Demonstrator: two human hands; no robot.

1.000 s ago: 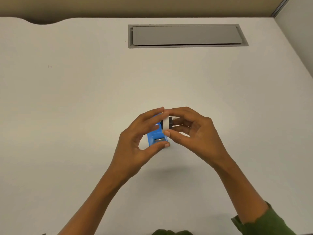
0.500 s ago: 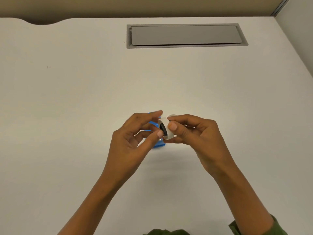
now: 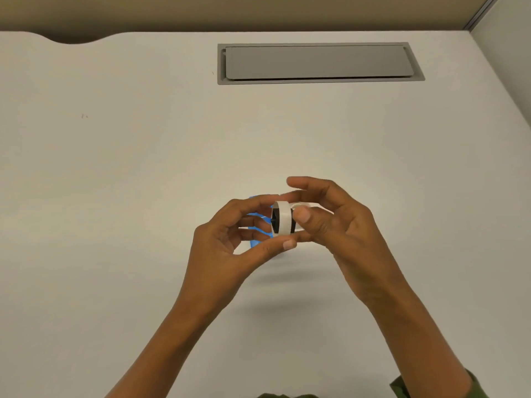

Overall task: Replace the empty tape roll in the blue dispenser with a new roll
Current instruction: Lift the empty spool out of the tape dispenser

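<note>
A thin white tape roll (image 3: 283,218) with a black hub inside is held upright between both hands, above the table. My left hand (image 3: 227,254) pinches it with the thumb below and the index finger on top. My right hand (image 3: 339,225) presses its thumb against the roll's right side, with the index finger stretched out above. The blue dispenser (image 3: 255,243) sits behind my left fingers, mostly hidden. A second white round piece (image 3: 300,205) peeks out behind my right thumb.
The white table (image 3: 143,182) spreads all around the hands. A grey cable flap (image 3: 316,63) is set flush into the table at the back. A grey partition wall (image 3: 508,67) stands along the right edge.
My left hand let go of the blue dispenser and came onto the roll. The roll has turned so its rim faces me, and my right index finger has lifted off.
</note>
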